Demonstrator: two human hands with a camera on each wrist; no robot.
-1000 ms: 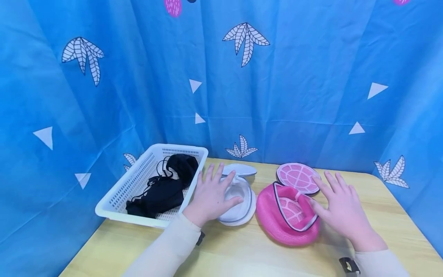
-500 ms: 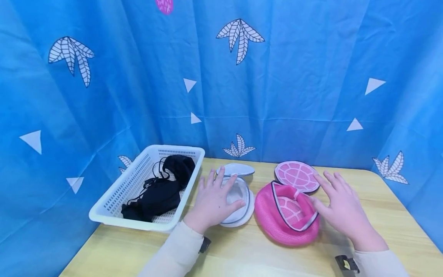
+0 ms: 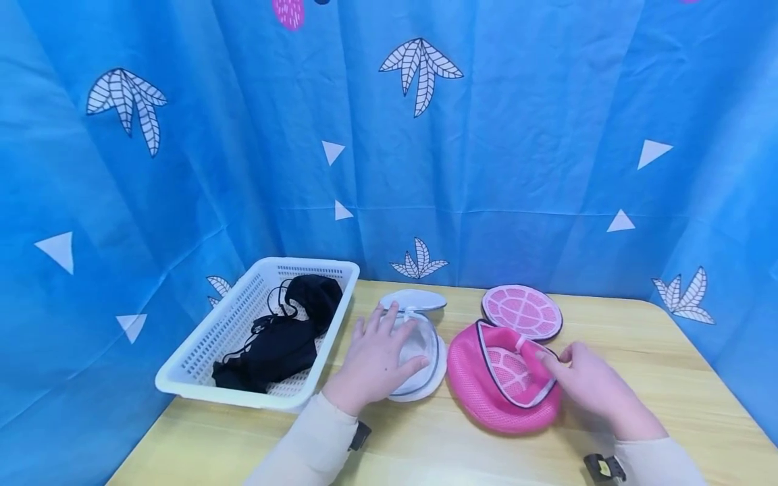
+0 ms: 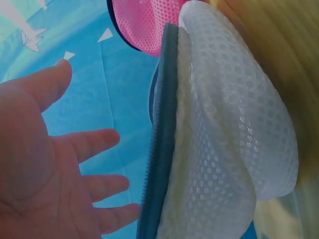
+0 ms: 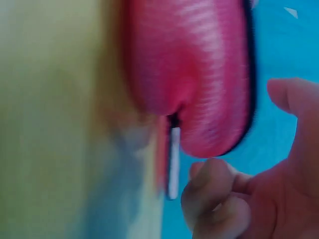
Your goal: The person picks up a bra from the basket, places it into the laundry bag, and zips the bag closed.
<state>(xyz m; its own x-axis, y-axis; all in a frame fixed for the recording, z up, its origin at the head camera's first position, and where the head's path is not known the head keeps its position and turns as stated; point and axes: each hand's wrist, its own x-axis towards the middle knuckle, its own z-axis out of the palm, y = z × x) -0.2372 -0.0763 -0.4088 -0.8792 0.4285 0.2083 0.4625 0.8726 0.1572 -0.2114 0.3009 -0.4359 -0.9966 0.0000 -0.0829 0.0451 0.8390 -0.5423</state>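
A white mesh wash bag (image 3: pixel 419 351) stands on the table with its zipped round lid (image 3: pixel 416 299) folded back. My left hand (image 3: pixel 373 358) hovers at its left side, fingers spread; in the left wrist view its fingertips lie close to the zipper edge (image 4: pixel 162 124). To the right is a pink mesh wash bag (image 3: pixel 486 385), unzipped, its lid (image 3: pixel 524 312) laid back. At its right rim is my right hand (image 3: pixel 592 385), fingers curled, thumb over the rim. In the blurred right wrist view the thumb (image 5: pixel 281 94) looks apart from the bag, so a grip is unclear.
On the left, a white plastic basket (image 3: pixel 200 391) holds black drawstring pouches (image 3: pixel 276 351). A blue patterned curtain (image 3: pixel 516 148) closes off the back and sides of the wooden table (image 3: pixel 425 452).
The right hand's fingers have gone from spread to curled at the pink bag's rim. The left hand stays spread by the white bag. The view has shifted slightly.
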